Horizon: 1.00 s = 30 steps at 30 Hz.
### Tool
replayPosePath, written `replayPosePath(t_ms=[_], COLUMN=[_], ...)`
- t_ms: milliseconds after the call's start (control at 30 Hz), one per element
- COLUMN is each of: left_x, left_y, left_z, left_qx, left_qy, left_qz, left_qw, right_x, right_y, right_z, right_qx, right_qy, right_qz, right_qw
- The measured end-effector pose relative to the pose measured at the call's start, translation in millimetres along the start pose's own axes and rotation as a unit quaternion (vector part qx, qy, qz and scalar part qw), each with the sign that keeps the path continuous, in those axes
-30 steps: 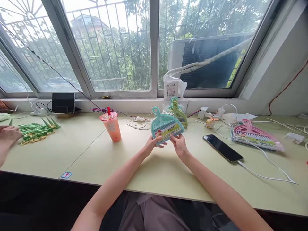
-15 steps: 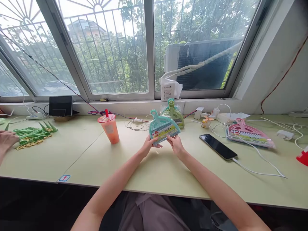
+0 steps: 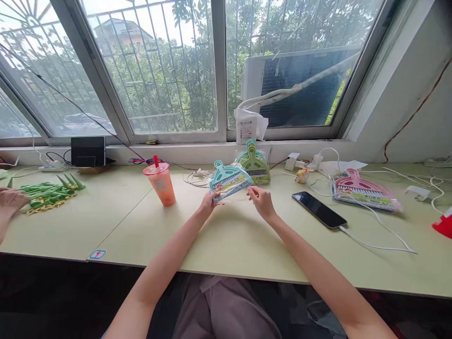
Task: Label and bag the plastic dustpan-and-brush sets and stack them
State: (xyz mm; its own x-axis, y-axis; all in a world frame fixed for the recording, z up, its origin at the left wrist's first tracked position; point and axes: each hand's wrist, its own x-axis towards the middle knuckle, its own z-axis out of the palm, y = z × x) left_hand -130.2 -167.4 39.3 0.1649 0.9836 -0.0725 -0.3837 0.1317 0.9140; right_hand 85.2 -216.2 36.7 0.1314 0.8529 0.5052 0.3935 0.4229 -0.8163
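My left hand (image 3: 209, 202) is closed on the lower left corner of a teal toy dustpan and brush set (image 3: 231, 181), packed in clear plastic with a printed label. The set is tilted above the table, its handle pointing up and left. My right hand (image 3: 263, 203) is at the lower right of the pack, fingers pinched at what looks like the edge of its clear plastic bag. Behind stands a stack of similar sets, a green one (image 3: 254, 165) in front, leaning by the sill. A pink set (image 3: 365, 190) lies to the right.
A cup of orange drink (image 3: 161, 186) stands left of my hands. To the right lie a black phone (image 3: 319, 210) on a white cable and a small yellow toy (image 3: 302, 175). Another person's hand (image 3: 12, 201) is by green plastic pieces (image 3: 47, 195) at far left.
The teal set has shifted left and turned, with its right end raised. My right hand has moved from gripping its lower edge to pinching beside its right corner.
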Motion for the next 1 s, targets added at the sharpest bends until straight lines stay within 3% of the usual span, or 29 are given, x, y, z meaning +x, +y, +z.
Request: replayPosePath(t_ms=[67, 133, 200, 267, 367, 467, 567, 733, 1000], left_x=[2, 3, 4, 4, 6, 11, 13, 4, -5], left_y=[1, 1, 0, -1, -6, -10, -12, -10, -10], left_z=[-3.3, -5.7, -6.8, -6.9, -7.9, -12.0, -16.5, -16.8, -8.4], left_qx=[-0.002, -0.006, -0.016, -0.025, -0.018, 0.036, 0.081, 0.159, 0.211], left_qy=[0.022, 0.024, 0.002, -0.020, -0.029, -0.027, -0.043, -0.188, -0.249], left_qz=[-0.016, -0.034, -0.052, -0.065, -0.071, -0.083, -0.111, -0.100, -0.036], left_qw=[1.000, 0.999, 0.999, 0.997, 0.997, 0.996, 0.989, 0.964, 0.945], right_x=[2, 5, 10, 14, 18, 20, 19, 16, 12], right_y=[3, 8, 14, 19, 23, 20, 17, 24, 31], right_z=[-11, -22, -31, -37, -37, -32, -29, -30, -17], right_qx=[-0.178, -0.295, -0.336, -0.326, -0.259, -0.147, -0.035, 0.035, 0.013], right_qy=[-0.021, -0.054, -0.083, -0.110, -0.118, -0.060, -0.024, 0.015, 0.074], right_qz=[-0.116, -0.206, -0.249, -0.262, -0.245, -0.195, -0.144, -0.083, -0.012], right_qw=[0.977, 0.931, 0.905, 0.901, 0.927, 0.968, 0.989, 0.996, 0.997])
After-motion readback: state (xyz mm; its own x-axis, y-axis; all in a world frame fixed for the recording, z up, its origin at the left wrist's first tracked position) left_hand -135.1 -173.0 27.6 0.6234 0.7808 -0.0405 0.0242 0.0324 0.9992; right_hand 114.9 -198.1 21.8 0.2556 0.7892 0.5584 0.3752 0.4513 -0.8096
